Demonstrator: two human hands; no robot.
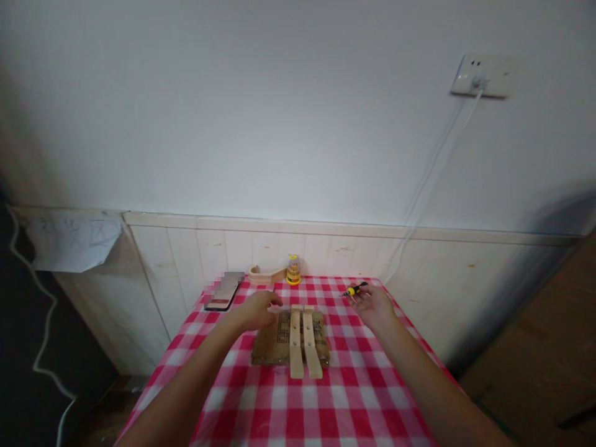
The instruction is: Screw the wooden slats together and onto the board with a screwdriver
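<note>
In my right hand (374,307) is a small yellow and black screwdriver (354,290), its tip pointing left above the tablecloth. My left hand (257,310) is over the left back corner of a flat brown cardboard package (270,345), fingers apart and holding nothing I can see. Two pale wooden pieces lie side by side on the package, a left one (296,354) and a right one (310,347). Both have small dark screws or holes along them, and their near ends reach past the package's front edge.
A checked red and white tablecloth (288,416) covers the table. Along the back are a phone (226,293), a curved wooden piece (264,276) and a yellow-capped clear container (293,271). Behind stands a wall; a white cord (437,164) hangs from a socket (484,76).
</note>
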